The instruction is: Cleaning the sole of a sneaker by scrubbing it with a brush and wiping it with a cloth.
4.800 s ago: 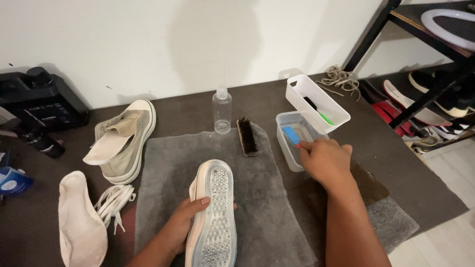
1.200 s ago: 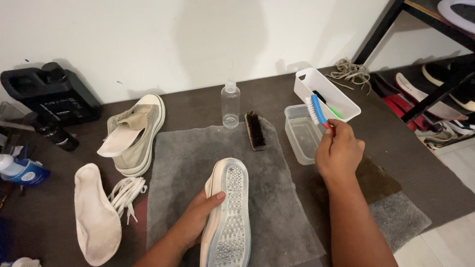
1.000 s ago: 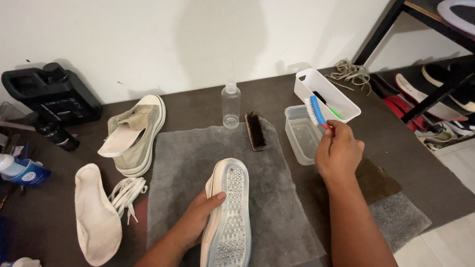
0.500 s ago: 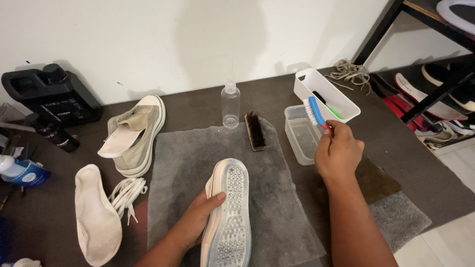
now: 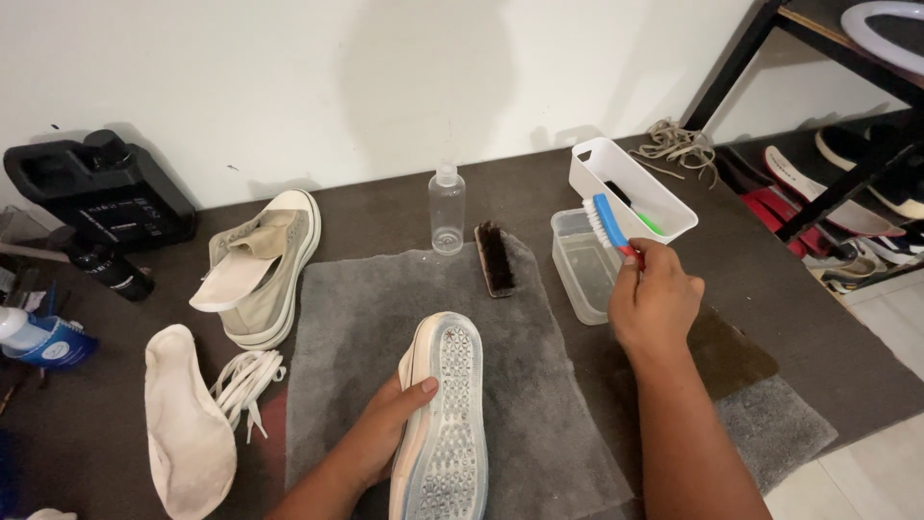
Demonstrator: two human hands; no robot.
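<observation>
My left hand grips the side of a pale sneaker turned sole-up on a grey towel. My right hand holds a small blue-handled brush with white bristles, raised above a clear plastic tub of water. A dark wooden brush lies on the towel's far edge, next to a clear spray bottle.
A second beige sneaker with its tongue pulled out lies at left, near white laces and an insole. A white tray stands behind the tub. Black case at far left; a shoe rack at right.
My right hand has lifted the blue brush out of the tub and holds it above the water. Over the last second nothing has visibly moved.
</observation>
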